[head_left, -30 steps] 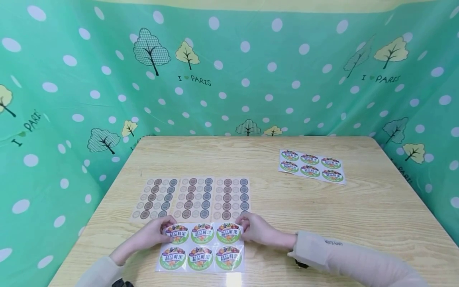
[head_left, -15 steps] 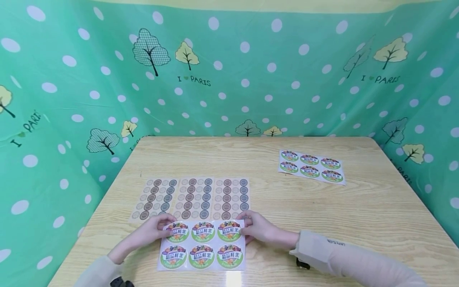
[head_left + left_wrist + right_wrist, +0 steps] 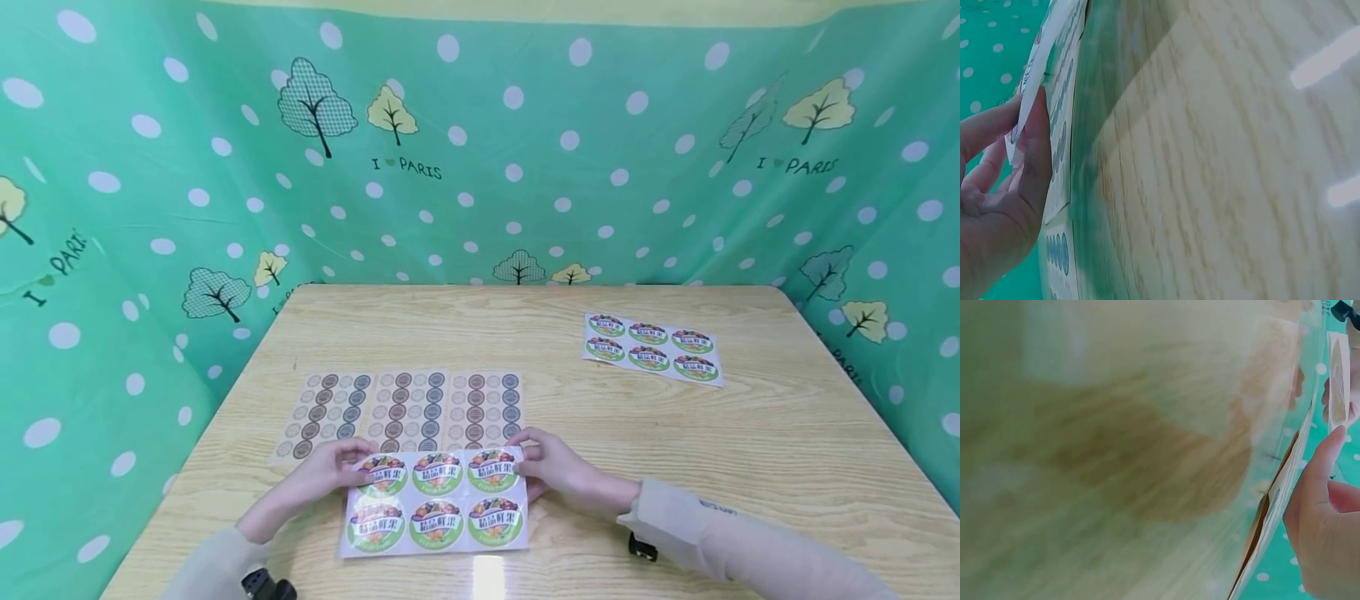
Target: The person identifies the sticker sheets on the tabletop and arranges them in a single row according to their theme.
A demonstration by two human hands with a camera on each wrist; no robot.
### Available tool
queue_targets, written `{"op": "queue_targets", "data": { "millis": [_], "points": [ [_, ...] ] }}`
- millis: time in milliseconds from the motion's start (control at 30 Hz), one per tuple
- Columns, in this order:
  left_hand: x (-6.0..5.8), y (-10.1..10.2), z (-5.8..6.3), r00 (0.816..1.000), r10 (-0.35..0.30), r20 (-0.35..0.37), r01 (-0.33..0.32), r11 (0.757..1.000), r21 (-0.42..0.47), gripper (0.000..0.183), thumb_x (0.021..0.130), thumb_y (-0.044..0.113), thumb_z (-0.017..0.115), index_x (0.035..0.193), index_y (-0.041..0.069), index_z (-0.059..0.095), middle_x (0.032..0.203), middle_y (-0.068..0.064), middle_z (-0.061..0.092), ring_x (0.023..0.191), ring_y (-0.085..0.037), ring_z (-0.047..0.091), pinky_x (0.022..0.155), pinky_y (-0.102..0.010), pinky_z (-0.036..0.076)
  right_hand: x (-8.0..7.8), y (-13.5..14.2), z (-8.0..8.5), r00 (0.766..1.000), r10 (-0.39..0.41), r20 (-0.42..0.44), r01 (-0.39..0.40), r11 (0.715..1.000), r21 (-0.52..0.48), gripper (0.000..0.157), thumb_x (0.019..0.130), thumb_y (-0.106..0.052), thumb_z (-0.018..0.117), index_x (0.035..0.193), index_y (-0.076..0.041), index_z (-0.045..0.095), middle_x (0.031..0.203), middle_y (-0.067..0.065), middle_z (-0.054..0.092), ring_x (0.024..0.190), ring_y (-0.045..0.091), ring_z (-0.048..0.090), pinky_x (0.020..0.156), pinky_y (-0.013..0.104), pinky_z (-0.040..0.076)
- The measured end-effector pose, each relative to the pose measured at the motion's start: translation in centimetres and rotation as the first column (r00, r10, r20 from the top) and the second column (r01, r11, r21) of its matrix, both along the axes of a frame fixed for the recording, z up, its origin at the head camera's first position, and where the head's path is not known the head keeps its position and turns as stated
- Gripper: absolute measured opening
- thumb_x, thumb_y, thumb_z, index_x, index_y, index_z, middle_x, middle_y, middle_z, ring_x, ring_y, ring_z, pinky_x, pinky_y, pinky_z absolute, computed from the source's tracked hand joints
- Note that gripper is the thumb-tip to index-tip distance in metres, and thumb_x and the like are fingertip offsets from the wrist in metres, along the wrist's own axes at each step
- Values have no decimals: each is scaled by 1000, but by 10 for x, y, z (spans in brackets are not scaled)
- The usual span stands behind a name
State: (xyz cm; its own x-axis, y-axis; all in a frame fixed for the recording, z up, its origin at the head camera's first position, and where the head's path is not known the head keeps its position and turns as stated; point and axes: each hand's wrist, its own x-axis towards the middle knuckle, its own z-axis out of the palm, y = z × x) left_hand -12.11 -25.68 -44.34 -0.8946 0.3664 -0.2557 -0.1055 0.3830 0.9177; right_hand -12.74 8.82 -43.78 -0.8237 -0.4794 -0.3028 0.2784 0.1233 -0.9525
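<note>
A white sticker sheet [image 3: 437, 505] with several oval fruit labels is held between both hands in the head view. My left hand [image 3: 330, 469] pinches its upper left corner, thumb on the printed face. At the upper right corner my right hand [image 3: 558, 471] pinches it the same way. The left wrist view shows the sheet [image 3: 1038, 69] edge-on between thumb and fingers, raised off the table. In the right wrist view the sheet [image 3: 1338, 381] stands at the fingertips of my right hand [image 3: 1325, 512]. Its top edge overlaps the brown round-sticker sheets [image 3: 397, 417] behind.
Three sheets of small round stickers lie side by side on the wooden table [image 3: 600, 417], just beyond the hands. Another fruit-label sheet [image 3: 652, 346] lies askew at the back right. A green dotted curtain [image 3: 480, 167] surrounds the table's back and sides.
Both hands have carried the fruit-label sheet slightly to the right and away from the body; its top edge now covers more of the round-sticker sheets. The other sheets have stayed put.
</note>
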Motion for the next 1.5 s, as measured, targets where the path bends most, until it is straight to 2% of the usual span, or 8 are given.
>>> {"op": "queue_targets", "data": {
  "millis": [233, 433, 533, 767, 867, 1067, 1233, 1500],
  "points": [
    [-6, 8, 1, 998, 57, 30, -56, 998, -7, 49, 72, 13, 69, 111, -8, 50, 96, -15, 63, 78, -21, 62, 68, -29, 52, -7, 10, 2, 999, -7, -32, 9, 998, 65, 37, 82, 7, 51, 117, 7, 40, 83, 14, 62, 63, 25, 62, 54, 37, 54],
    [-13, 20, 0, 994, 89, 65, -93, 994, 65, 48, 73, 11, 69, 112, -9, 48, 96, -16, 62, 78, -22, 62, 69, -33, 53, -12, 20, 4, 999, -33, -42, 37, 992, 119, 38, 82, 5, 52, 118, 6, 41, 83, 13, 62, 66, 24, 62, 55, 37, 54],
    [-17, 29, 0, 987, 132, 88, -140, 987, 85, 47, 72, 10, 69, 112, -7, 49, 96, -16, 63, 76, -23, 63, 67, -34, 53, -15, 26, 4, 997, -54, -51, 61, 990, 131, 38, 81, 5, 52, 117, 6, 41, 83, 13, 62, 65, 24, 62, 55, 37, 54],
    [-26, 48, -3, 975, 208, 72, -213, 974, 78, 46, 72, 7, 68, 113, -7, 51, 99, -18, 62, 74, -20, 63, 66, -33, 54, -19, 40, 9, 992, -107, -67, 117, 979, 165, 38, 83, 2, 53, 119, 5, 42, 84, 12, 61, 65, 22, 61, 56, 36, 54],
    [-28, 56, -2, 973, 220, 68, -225, 971, 84, 46, 71, 9, 70, 111, -4, 53, 95, -15, 63, 73, -20, 63, 66, -33, 54, -21, 47, 10, 989, -128, -72, 138, 975, 172, 38, 83, 2, 53, 119, 4, 42, 85, 12, 62, 66, 21, 61, 56, 35, 54],
    [-35, 74, 1, 980, 193, 48, -198, 969, 150, 43, 70, 10, 70, 108, -2, 55, 90, -11, 64, 73, -20, 63, 66, -32, 54, -25, 63, 12, 979, -184, -89, 198, 961, 191, 38, 82, 2, 54, 119, 4, 44, 84, 9, 62, 67, 20, 60, 55, 33, 53],
    [-43, 90, 1, 972, 225, 72, -233, 965, 123, 43, 71, 5, 68, 110, -3, 54, 95, -17, 63, 73, -22, 63, 66, -33, 54, -28, 76, 13, 974, -207, -90, 221, 954, 201, 40, 82, 1, 54, 120, 4, 43, 85, 8, 63, 71, 20, 61, 56, 33, 53],
    [-51, 113, 3, 966, 245, 85, -255, 958, 134, 40, 71, -1, 66, 110, -3, 55, 89, -12, 63, 67, -19, 62, 62, -32, 54, -33, 95, 15, 967, -243, -82, 256, 936, 241, 42, 83, -2, 55, 123, 3, 43, 90, 10, 63, 73, 18, 61, 59, 33, 53]
  ]
}}
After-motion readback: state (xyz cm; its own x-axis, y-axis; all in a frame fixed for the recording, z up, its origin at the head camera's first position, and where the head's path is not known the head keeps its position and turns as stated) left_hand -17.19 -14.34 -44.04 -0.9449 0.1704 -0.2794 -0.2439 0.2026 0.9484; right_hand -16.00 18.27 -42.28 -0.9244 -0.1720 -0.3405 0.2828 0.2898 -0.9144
